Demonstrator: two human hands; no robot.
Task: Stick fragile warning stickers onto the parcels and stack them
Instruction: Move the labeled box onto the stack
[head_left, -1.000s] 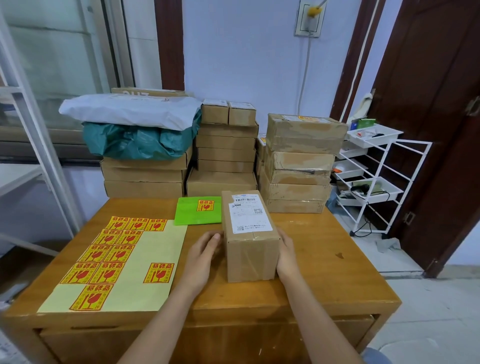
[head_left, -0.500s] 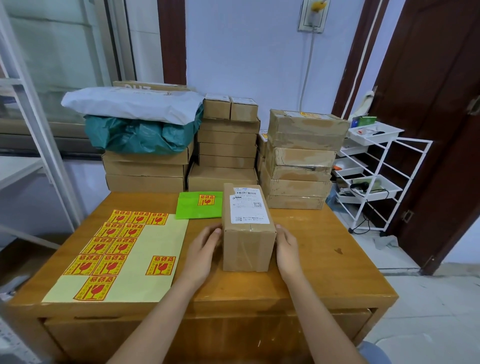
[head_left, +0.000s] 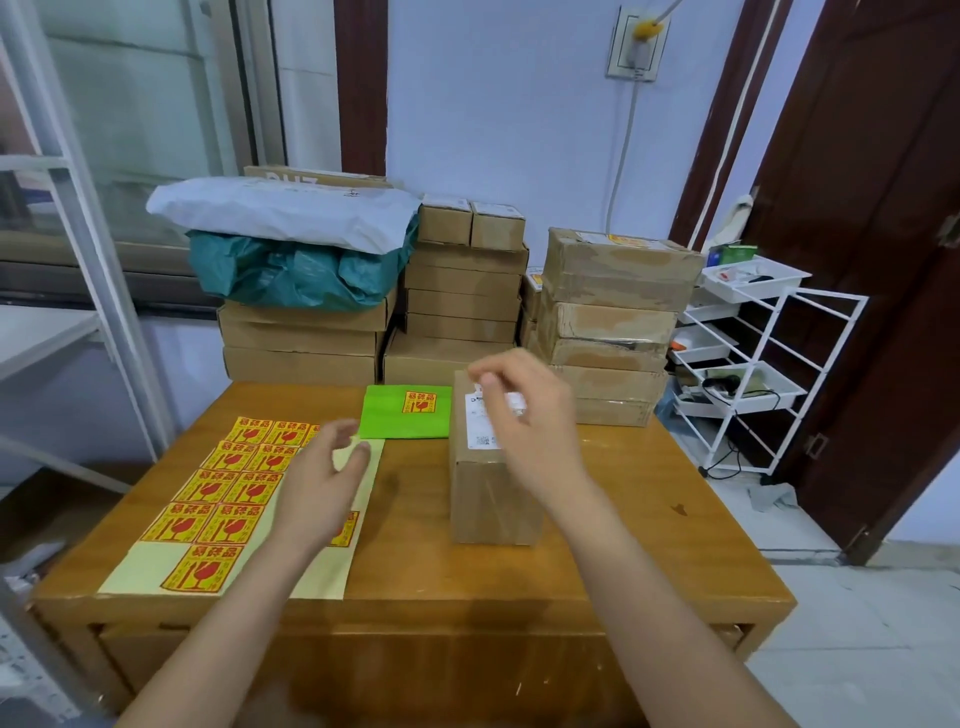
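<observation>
A brown cardboard parcel (head_left: 491, 493) with a white shipping label stands near the middle of the wooden table (head_left: 623, 519). My right hand (head_left: 524, 421) hovers above its top, fingers loosely bent, holding nothing. My left hand (head_left: 317, 483) hovers over the pale yellow sticker sheet (head_left: 156, 566), fingers relaxed and empty. Several red-and-yellow fragile stickers (head_left: 231, 491) cover the sheet's left part. A green packet (head_left: 389, 418) bearing one fragile sticker lies behind the sheet.
Stacks of brown boxes (head_left: 613, 322) line the table's far edge, with white and teal mailer bags (head_left: 291, 244) on the left stack. A white wire trolley (head_left: 748, 364) stands to the right, a metal shelf frame (head_left: 98, 260) to the left.
Both hands have left the parcel's sides. The left hand moved left over the sticker sheet; the right hand rose above the parcel's top.
</observation>
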